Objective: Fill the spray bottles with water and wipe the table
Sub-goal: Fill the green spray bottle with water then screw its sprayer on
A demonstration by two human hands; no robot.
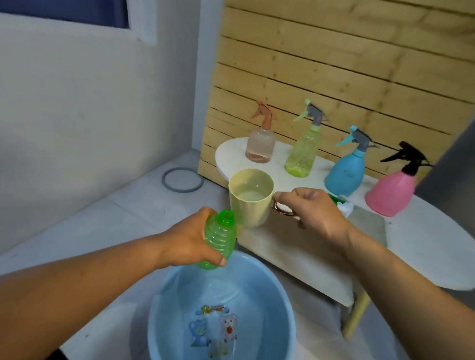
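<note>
The left hand point(190, 239) grips the uncapped green bottle point(219, 238), fingers and thumb curled round its ribbed body, mouth tilted toward 1 o'clock, directly above the blue basin point(171, 299) of water at 6 o'clock. The right hand point(310, 210) holds the yellow cup point(250, 196) by its handle, fingers curled round it, with water inside and the cup just beside the bottle mouth. On the white table point(431, 256), from 12 to 2 o'clock, stand the peach spray bottle point(261, 142), lime spray bottle point(303, 150), blue spray bottle point(345, 168) and pink spray bottle point(391, 192).
</note>
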